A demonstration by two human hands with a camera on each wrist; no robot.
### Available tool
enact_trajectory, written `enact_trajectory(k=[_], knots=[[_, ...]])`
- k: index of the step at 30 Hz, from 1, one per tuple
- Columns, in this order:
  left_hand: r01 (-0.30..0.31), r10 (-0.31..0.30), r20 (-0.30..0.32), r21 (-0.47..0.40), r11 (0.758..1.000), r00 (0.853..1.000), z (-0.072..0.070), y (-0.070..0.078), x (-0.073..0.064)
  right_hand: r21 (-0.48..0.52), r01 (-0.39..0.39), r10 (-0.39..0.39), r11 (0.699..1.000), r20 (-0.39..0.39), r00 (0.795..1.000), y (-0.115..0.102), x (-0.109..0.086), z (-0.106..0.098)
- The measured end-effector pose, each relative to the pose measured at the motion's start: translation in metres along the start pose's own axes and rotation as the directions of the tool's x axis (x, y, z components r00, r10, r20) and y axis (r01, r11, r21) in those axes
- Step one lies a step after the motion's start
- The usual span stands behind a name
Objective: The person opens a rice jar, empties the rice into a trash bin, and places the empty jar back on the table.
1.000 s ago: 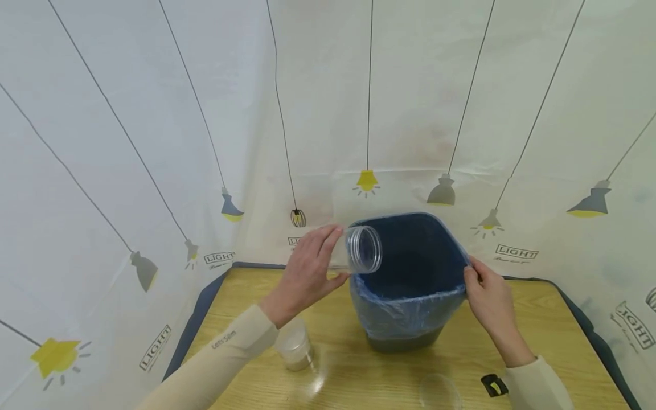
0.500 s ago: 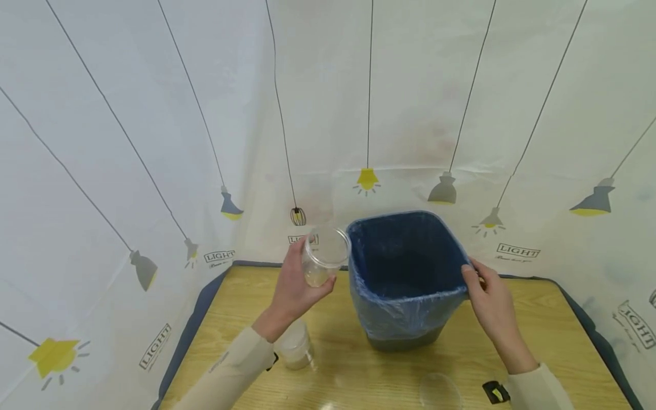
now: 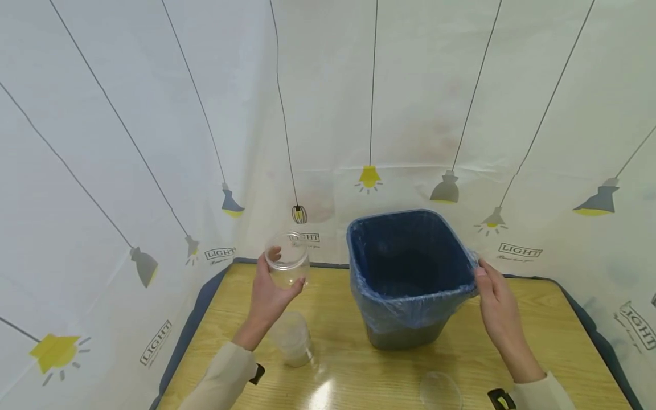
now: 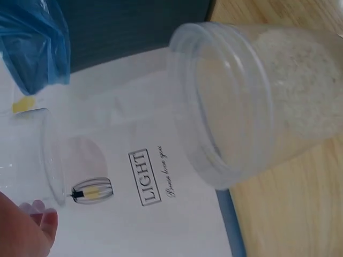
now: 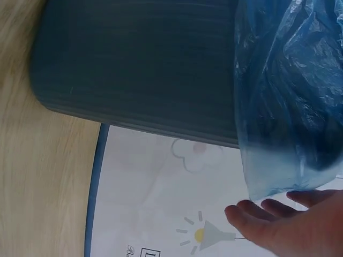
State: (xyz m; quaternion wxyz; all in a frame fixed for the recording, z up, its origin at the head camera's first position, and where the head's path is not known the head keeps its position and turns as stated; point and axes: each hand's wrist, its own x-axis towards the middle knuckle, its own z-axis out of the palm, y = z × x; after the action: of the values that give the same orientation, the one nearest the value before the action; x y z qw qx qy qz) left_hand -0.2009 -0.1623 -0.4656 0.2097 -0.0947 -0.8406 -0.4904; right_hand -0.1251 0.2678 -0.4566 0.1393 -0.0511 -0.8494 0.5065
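Observation:
My left hand (image 3: 269, 299) grips a clear plastic jar (image 3: 289, 276), mouth up, left of the bin; no contents show in it. Below that hand stands a second clear jar (image 3: 293, 343) on the table; in the left wrist view white grains like rice (image 4: 300, 80) fill part of it. The dark bin (image 3: 410, 336) wears a blue bin bag (image 3: 400, 310) folded over its rim. At the bin's right corner my right hand (image 3: 498, 302) pinches the bag's loose edge, which stretches outward; the thumb's grip is hidden in the right wrist view.
A clear round lid (image 3: 441, 391) lies flat on the wooden table (image 3: 359, 381) near the front. Pale sheeting (image 3: 410, 85) printed with lamps stands behind the table and along its sides.
The jar in my left hand has moved left, away from the bin's mouth, and turned from lying sideways to mouth up. My right hand has shifted slightly right, drawing the bag's edge outward.

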Motion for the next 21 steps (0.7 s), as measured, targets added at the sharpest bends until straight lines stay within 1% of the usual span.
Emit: enact_trajectory(k=[4,8,12,16,21], knots=[[0.044,-0.044,-0.025,-0.001,0.999,0.999,-0.007,-0.015,-0.001,0.013,-0.014,0.014,1.000,0.006,1.000,0.002,-0.005,-0.003],[0.108,-0.108,-0.039,-0.010,0.994,0.993,-0.013,-0.028,-0.004,0.021,-0.007,0.007,1.000,-0.003,1.000,0.005,-0.012,-0.005],[0.179,-0.180,-0.028,-0.008,0.984,0.983,-0.018,-0.043,-0.007,0.014,-0.017,0.017,1.000,-0.021,1.000,0.012,-0.018,-0.007],[0.237,-0.237,-0.021,0.005,0.972,0.971,-0.020,-0.060,-0.012,0.007,-0.037,0.037,0.999,-0.016,0.999,0.018,-0.023,-0.010],[0.284,-0.283,-0.035,0.006,0.959,0.958,-0.021,-0.083,-0.020,0.006,-0.061,0.061,0.998,-0.010,0.998,0.026,-0.028,-0.015]])
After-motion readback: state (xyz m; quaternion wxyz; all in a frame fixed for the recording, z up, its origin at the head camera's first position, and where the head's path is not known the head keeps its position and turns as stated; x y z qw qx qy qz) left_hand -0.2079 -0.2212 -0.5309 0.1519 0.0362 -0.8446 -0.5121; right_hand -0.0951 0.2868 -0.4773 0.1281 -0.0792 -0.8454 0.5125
